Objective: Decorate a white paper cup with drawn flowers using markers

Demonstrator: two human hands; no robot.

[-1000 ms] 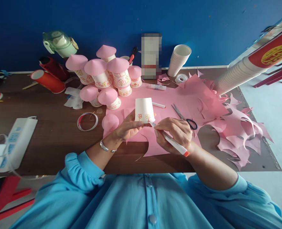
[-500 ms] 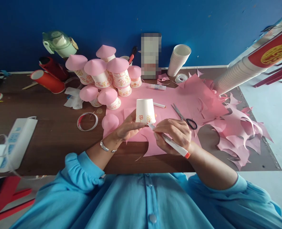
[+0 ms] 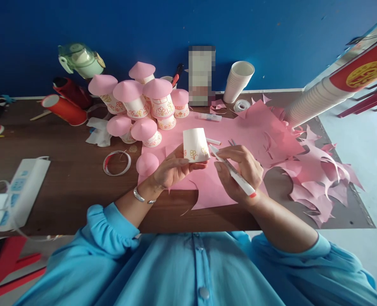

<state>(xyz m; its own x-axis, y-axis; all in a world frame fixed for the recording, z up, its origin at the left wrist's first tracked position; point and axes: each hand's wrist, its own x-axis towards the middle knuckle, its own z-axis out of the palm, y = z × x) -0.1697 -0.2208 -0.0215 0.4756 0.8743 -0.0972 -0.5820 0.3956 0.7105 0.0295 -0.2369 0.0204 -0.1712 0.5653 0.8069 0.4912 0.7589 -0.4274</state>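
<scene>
My left hand (image 3: 174, 169) holds a white paper cup (image 3: 194, 142) upside down and slightly tilted, the fingers beneath its rim. Flowers in orange, yellow and red are drawn along the cup's lower band. In my right hand (image 3: 242, 170) is a white marker (image 3: 238, 179) with an orange-red end, gripped like a pen. Its tip is close to the cup's right side; whether they touch I cannot tell. Beneath both hands lies a sheet of pink paper (image 3: 215, 187). Scissors (image 3: 231, 142) are mostly hidden behind my right hand.
Decorated cups with pink cone roofs (image 3: 158, 90) cluster at the back left. Pink paper scraps (image 3: 318, 182) pile at the right, near a long cup stack (image 3: 316, 102). Another cup stack (image 3: 237, 83) stands behind. A tape roll (image 3: 117, 163) and a power strip (image 3: 24, 191) lie left.
The cup has turned in my left hand, so its drawn flowers have shifted. My right hand has moved up and right, taking the marker tip away from the cup's lower edge.
</scene>
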